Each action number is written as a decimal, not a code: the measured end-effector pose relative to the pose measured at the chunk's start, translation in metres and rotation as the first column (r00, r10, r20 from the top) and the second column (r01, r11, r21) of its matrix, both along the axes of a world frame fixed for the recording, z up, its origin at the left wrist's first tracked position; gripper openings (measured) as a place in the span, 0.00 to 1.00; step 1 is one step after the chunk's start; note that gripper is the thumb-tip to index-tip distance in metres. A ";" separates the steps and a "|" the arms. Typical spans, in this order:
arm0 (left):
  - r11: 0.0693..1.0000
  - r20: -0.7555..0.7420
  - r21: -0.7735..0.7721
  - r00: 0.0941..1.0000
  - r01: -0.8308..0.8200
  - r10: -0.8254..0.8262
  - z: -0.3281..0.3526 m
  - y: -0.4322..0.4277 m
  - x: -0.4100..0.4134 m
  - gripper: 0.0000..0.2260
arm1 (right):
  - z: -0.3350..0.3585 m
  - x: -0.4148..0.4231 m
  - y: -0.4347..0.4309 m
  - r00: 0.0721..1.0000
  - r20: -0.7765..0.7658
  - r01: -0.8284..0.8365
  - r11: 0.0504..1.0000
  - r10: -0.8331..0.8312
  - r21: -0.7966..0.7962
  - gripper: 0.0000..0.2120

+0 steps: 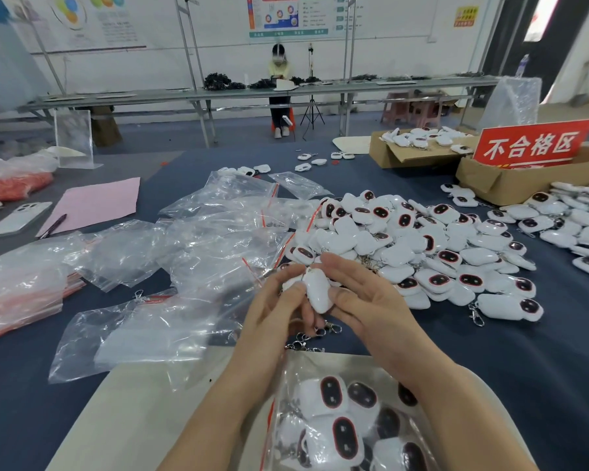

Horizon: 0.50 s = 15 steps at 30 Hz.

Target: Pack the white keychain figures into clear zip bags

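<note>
My left hand (275,305) and my right hand (364,300) meet above the table and together hold a white keychain figure (317,289), its back turned up. The left fingers curl round it and round more figures hidden behind them; metal clasps (315,333) dangle below. My right thumb and fingers pinch the figure from the right. A big pile of white figures (422,246) with dark red-rimmed faces lies to the right. A clear zip bag (340,423) holding several figures lies near me between my forearms. Empty clear zip bags (198,253) are strewn to the left.
A stack of zip bags (17,287) lies at the left edge. Pink paper (96,202), a pen (53,226) and a phone (17,219) sit at far left. Cardboard boxes (510,178) with a red sign (531,144) stand at back right. A person sits at a far bench.
</note>
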<state>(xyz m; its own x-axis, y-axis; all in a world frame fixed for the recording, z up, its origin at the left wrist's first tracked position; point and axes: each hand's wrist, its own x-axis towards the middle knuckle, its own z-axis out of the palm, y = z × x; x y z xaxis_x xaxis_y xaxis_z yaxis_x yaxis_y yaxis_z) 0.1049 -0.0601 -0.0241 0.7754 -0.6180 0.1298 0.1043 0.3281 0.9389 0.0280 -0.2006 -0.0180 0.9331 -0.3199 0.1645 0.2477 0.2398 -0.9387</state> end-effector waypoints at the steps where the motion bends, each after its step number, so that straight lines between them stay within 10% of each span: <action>1: 0.999 0.026 0.029 1.000 0.017 -0.017 -0.001 -0.001 -0.002 0.11 | 0.000 0.000 -0.001 1.000 -0.006 0.005 1.000 -0.005 -0.031 0.20; 15: 0.990 0.066 0.144 0.998 0.012 -0.022 -0.007 0.001 0.005 0.13 | 0.001 0.000 -0.008 0.983 -0.150 0.140 0.969 -0.110 0.205 0.13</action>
<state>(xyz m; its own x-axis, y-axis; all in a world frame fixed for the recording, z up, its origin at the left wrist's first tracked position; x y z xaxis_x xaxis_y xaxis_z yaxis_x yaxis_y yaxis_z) 0.1099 -0.0589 -0.0315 0.7573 -0.6468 0.0905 0.0438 0.1886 0.9811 0.0279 -0.2089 -0.0168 0.8922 -0.4493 -0.0459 0.1621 0.4136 -0.8959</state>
